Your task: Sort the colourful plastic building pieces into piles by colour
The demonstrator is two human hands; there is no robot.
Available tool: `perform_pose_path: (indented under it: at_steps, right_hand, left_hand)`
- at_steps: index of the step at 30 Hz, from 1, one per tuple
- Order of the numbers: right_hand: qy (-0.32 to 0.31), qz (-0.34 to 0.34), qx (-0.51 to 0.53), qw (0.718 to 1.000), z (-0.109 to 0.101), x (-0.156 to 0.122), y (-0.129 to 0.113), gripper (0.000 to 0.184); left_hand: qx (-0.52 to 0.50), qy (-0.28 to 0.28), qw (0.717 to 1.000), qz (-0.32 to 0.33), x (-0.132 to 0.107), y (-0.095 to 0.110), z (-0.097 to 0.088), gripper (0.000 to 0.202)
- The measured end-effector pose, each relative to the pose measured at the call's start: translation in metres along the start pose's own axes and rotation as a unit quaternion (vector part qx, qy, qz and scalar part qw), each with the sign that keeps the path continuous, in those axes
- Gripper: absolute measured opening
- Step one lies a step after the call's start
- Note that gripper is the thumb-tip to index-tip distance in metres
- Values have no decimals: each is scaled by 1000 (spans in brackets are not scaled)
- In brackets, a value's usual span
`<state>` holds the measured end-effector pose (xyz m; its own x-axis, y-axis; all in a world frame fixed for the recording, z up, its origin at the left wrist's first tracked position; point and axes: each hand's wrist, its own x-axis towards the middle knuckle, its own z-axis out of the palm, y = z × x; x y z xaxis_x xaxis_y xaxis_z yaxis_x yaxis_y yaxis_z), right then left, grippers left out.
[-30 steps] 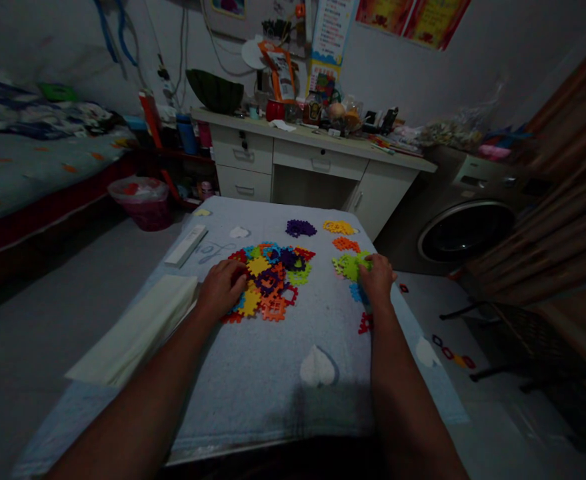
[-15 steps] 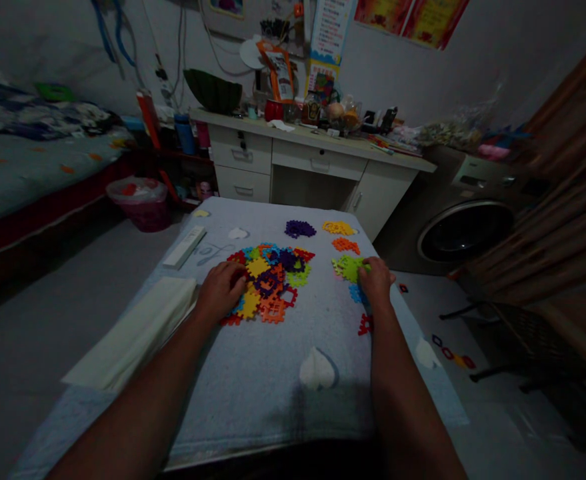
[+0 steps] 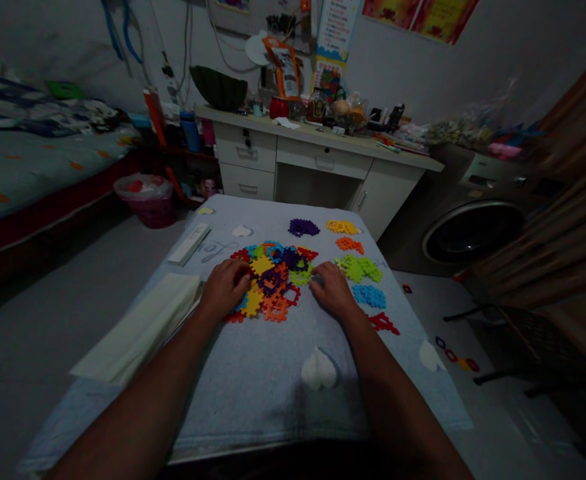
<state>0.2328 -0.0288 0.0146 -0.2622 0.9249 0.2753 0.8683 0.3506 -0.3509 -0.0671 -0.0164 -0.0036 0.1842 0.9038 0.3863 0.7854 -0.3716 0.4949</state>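
Note:
A mixed pile of toothed plastic building pieces [image 3: 261, 267] lies mid-table in yellow, purple, orange, red, blue and green. My left hand [image 3: 227, 287] rests at the pile's left edge, fingers bent, thumb apart, with nothing seen in it. At the right edge, my right hand [image 3: 331, 288] reaches a light green piece [image 3: 300, 275], its thumb and fingers apart. Sorted by colour on the right are purple pieces [image 3: 303, 227], yellow pieces [image 3: 343, 227], orange pieces [image 3: 349, 245], green pieces [image 3: 361, 268], blue pieces [image 3: 369, 295] and red pieces [image 3: 383, 323].
The pieces lie on a pale blue tablecloth [image 3: 273, 380] with heart prints. On its left are a white oblong box [image 3: 189, 244] and a folded pale cloth [image 3: 140, 327]. Beyond stand a cluttered desk [image 3: 323, 150] and a washing machine [image 3: 453, 207]; a chair [image 3: 527, 340] is at right.
My right hand has moved left from the green group to the mixed pile, uncovering the green, blue and red groups. The left hand stays at the pile. The view has shifted slightly.

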Motion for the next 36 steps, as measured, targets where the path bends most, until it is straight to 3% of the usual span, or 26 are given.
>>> perform_pose_path:
  at_steps: [9, 22, 30, 36]
  right_hand:
    - [-32, 13, -21, 999, 11, 1, 3, 45]
    - [-24, -10, 24, 999, 20, 5, 4, 23]
    - [-17, 2, 22, 1000, 24, 5, 1, 49]
    - [-21, -15, 30, 999, 28, 6, 6, 38]
  left_hand:
    - [-11, -2, 1000, -19, -1, 1, -1, 28]
    - [-3, -5, 1000, -7, 0, 1, -2, 29]
    - [1, -1, 1000, -4, 0, -2, 1, 26]
    - [0, -6, 1000, -5, 0, 0, -1, 25]
